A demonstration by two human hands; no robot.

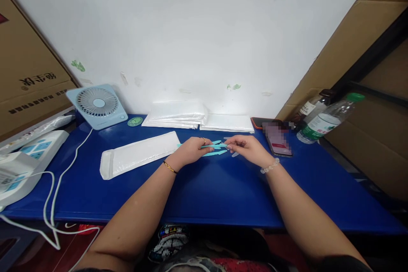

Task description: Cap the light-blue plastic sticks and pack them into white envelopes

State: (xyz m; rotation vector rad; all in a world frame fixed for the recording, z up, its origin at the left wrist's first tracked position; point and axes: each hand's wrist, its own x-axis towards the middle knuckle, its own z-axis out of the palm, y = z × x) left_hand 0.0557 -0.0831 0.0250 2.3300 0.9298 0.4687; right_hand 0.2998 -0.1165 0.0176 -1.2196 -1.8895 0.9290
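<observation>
Over the middle of the blue table point(219, 195), my left hand point(192, 151) is closed around a slim turquoise tool point(207, 146). The fingertips of my right hand point(244, 148) pinch the tool's right end, where a small clear piece seems to be. Another turquoise tool point(218, 153) lies just below, beside my left fingers. Clear pieces show partly behind my right fingers. To the left lies a white padded envelope point(143, 153), its right end close to my left hand.
Stacked white envelopes point(175, 114) lie against the wall. A light blue fan point(98, 104), a green disc point(135, 121) and a power strip point(32, 165) with cables are left. Two phones, one lit point(277, 138), and two bottles, one green-capped point(325, 125), are right.
</observation>
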